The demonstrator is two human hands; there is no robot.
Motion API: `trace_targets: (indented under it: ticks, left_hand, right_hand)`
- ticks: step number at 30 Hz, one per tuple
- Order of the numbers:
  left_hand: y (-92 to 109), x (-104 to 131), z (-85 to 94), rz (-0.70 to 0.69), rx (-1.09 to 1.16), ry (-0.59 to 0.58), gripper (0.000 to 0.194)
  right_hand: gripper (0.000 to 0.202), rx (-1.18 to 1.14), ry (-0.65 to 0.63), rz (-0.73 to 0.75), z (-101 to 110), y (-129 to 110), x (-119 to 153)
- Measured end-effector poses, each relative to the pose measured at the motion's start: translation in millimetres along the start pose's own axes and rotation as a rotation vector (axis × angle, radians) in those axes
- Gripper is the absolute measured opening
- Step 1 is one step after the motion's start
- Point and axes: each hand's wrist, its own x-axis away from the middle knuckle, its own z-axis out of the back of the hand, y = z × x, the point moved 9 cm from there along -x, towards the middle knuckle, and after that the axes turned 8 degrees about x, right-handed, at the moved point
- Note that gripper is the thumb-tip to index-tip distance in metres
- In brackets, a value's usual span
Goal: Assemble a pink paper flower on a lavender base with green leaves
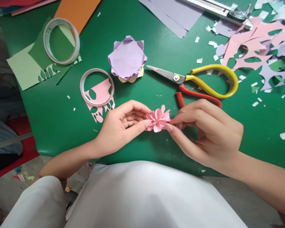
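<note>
Nearest the camera, the left hand (120,126) and right hand (204,133) meet over the near edge of the green table (61,126), both pinching a small pink paper flower (158,119) between thumb and forefinger, the other fingers loosely curled. The flower sits just in front of the scissors (199,84), held off the table. It looks best to keep the pinch light at the base and tease petals outward one at a time, since thin paper creases easily. The flower faces up toward the camera; it's basically round, so no real long axis. Behind the scissors' blade tip sits a purple paper flower (127,58), with two tape rolls (97,87) further left of it.
</note>
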Motion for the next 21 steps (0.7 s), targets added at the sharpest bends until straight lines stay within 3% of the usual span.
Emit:
trace_targets:
  ticks: [7, 14, 21]
  left_hand:
    - [-2.2, 1.5, 2.6, 0.014, -0.053, 0.013, 0.023]
    - [10.2, -0.2, 9.6, -0.092, -0.126, 0.073, 0.017]
    - [12.8, 0.7, 9.8, -0.102, -0.147, 0.074, 0.014]
  right_hand:
    - [0.019, 0.021, 0.017, -0.011, 4.2, 2.8, -3.2]
    - [0.008, 0.301, 0.031, -0.060, 9.0, 19.4, -6.8]
    - [0.008, 0.370, 0.036, -0.065, 4.9, 31.8, -7.2]
